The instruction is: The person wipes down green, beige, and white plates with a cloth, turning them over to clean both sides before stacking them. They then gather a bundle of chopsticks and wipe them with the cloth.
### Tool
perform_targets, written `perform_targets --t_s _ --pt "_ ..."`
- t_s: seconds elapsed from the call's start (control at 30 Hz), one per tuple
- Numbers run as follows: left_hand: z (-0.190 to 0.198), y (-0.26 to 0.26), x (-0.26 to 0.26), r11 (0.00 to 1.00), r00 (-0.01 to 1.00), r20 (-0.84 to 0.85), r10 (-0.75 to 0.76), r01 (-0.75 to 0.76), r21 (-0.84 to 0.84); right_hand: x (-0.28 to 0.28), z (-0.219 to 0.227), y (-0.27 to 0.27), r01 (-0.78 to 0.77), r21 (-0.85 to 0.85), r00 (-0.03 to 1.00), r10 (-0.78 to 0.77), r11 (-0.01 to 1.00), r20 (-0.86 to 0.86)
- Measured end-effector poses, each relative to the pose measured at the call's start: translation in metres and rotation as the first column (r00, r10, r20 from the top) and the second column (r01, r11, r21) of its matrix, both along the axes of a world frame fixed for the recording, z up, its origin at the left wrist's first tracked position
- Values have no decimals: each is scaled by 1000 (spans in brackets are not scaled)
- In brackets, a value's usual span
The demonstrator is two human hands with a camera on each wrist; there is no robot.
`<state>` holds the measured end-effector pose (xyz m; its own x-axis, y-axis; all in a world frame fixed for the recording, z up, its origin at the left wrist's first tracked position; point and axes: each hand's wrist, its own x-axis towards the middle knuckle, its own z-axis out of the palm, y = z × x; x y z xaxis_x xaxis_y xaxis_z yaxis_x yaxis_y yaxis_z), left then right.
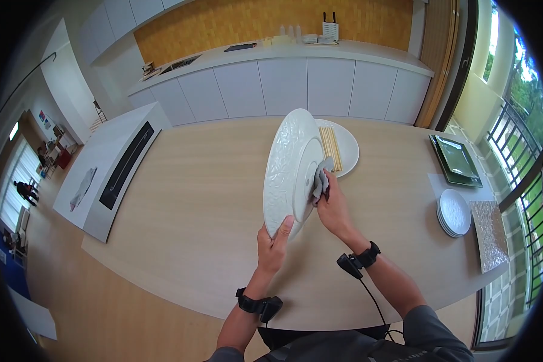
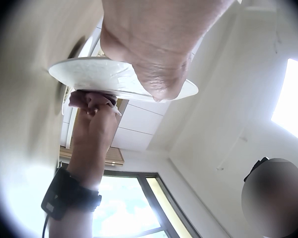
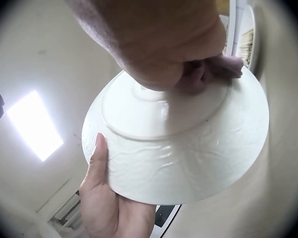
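Observation:
A large white plate (image 1: 283, 163) with an embossed rim is held on edge above the table. My left hand (image 1: 273, 246) grips its near rim, the thumb lying on the underside in the right wrist view. A crumpled grey cloth (image 1: 321, 179) is bunched in my right hand (image 1: 336, 211), which presses it against the plate's underside by the foot ring. In the left wrist view, the cloth (image 2: 92, 99) sits against the plate (image 2: 84, 72). My right hand hides part of the foot ring in the right wrist view.
Behind the held plate, a bundle of wooden chopsticks (image 1: 330, 148) lies on another white plate (image 1: 350, 151). Green square plates (image 1: 458, 160), stacked small white plates (image 1: 454, 212) and a textured rectangular tray (image 1: 490, 235) line the table's right side. A white unit (image 1: 96, 181) adjoins the left.

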<state>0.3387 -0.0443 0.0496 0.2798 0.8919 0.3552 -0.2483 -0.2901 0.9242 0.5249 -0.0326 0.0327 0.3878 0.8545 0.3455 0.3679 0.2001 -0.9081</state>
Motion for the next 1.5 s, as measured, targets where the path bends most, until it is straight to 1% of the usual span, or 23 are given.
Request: perform_targets --t_s 0.07,0.13,0.17,0.23,0.27,0.33,0.37,0.43,0.57,0.63,0.73,0.77,0.83,0.87,0.93,1.03,1.07,1.1,1.2,1.33,1.4,1.43,1.5 --pt "0 0 0 1000 1000 -1 4 -4 2 -5 -5 -9 16 -38 1000 -15 999 25" --pt "-1 0 -1 1000 1000 -5 -7 7 3 -14 0 -20 -33 -121 998 26 992 -60" --pt "-2 0 -1 1000 1000 -5 -9 9 2 -16 0 -25 -31 -122 998 24 992 -60" --pt "-3 1 0 1000 1000 -7 -14 14 -9 -19 1 -31 -89 -155 994 79 984 -69" --pt "-3 1 0 1000 1000 -7 -15 15 -9 -21 8 -35 -87 -155 995 78 984 -69" --pt "-3 0 0 999 999 11 -31 32 -21 -28 28 -47 -159 -253 976 114 954 -184" --pt "-1 -1 0 999 999 11 -33 33 -21 -32 36 -52 -158 -252 977 113 955 -183" --pt "3 -3 0 994 994 63 -92 96 -50 -38 48 -61 -150 -265 983 115 953 -144" --pt "-3 0 -1 993 994 47 -102 104 -52 -42 53 -68 -148 -233 986 125 961 -111" --pt "-4 1 -1 992 991 74 -107 112 -64 -42 48 -68 -150 -105 982 136 983 -132" --pt "-14 4 -2 993 991 90 -104 108 -45 -40 61 -69 -185 -91 975 171 979 -140" --pt "-15 4 -2 993 991 90 -103 107 -45 -40 62 -68 -185 -91 975 172 978 -140" --pt "-15 5 -2 994 991 86 -103 104 -17 -38 63 -68 -228 -104 936 188 968 -298" --pt "-14 4 -2 995 991 87 -100 102 -17 -36 64 -69 -231 -105 935 191 967 -298" --pt "-8 2 -1 997 997 23 -77 77 -30 -29 63 -72 -297 -151 913 234 943 -335" --pt "3 -3 0 996 995 47 -87 88 -29 -12 33 -76 -309 -133 899 244 942 -364" --pt "4 -3 -1 996 995 47 -85 86 -31 -6 32 -81 -325 -173 888 237 930 -393" --pt "4 -4 -2 996 996 6 -87 87 -28 0 27 -85 -326 -175 888 238 929 -393" --pt "2 -4 -2 995 994 -56 -95 94 -22 21 14 -92 -229 -187 900 135 955 -414" --pt "4 -7 -2 995 990 -102 -100 99 -15 44 31 -98 -222 -216 895 111 951 -433" --pt "0 -6 -2 994 986 -128 -108 107 -13 43 40 -93 -149 -78 923 110 986 -369" --pt "0 -5 -3 994 983 -149 -108 107 -14 44 45 -92 -147 -74 921 109 986 -373" --pt "2 -7 -2 994 984 -144 -104 105 -6 44 54 -91 -158 -78 878 104 984 -468"
